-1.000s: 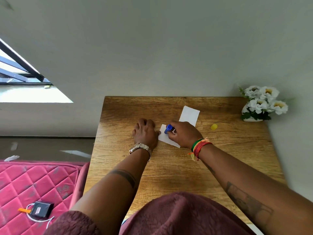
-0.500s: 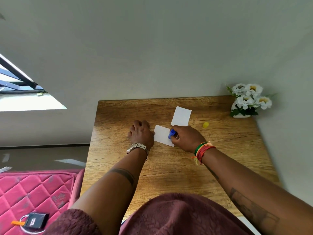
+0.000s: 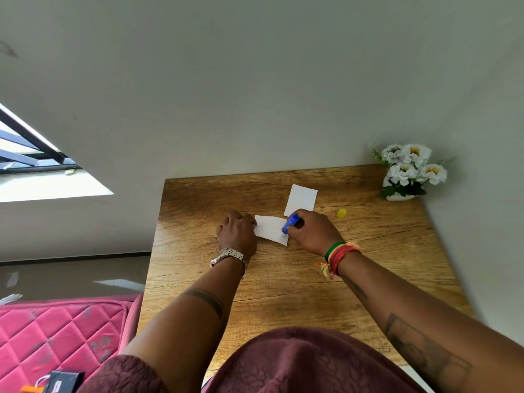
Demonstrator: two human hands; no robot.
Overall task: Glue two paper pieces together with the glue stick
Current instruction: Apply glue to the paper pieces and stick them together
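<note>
My right hand (image 3: 310, 231) is curled round the blue glue stick (image 3: 289, 223), its tip tilted down onto the right end of the near paper (image 3: 270, 230), which lies flat in the middle of the table (image 3: 283, 279), toward its far edge. My left hand (image 3: 236, 232) rests on the left end of that paper to pin it; its fingers bend over the edge, but I cannot tell how tightly they press.

The second paper (image 3: 300, 200) lies just behind, closer to the far edge, its near corner almost meeting my right knuckles. The yellow cap (image 3: 341, 213) sits apart to the right, and a vase of flowers (image 3: 408, 174) stands in the far right corner.

The risks as I judge them: the stick is working right at the paper's free end, so a stroke past the edge would smear glue onto the wood and tack the sheet to the table. If my left hand eases, the sticky tip could drag or crease the paper. My right hand could also nudge the second paper askew.
</note>
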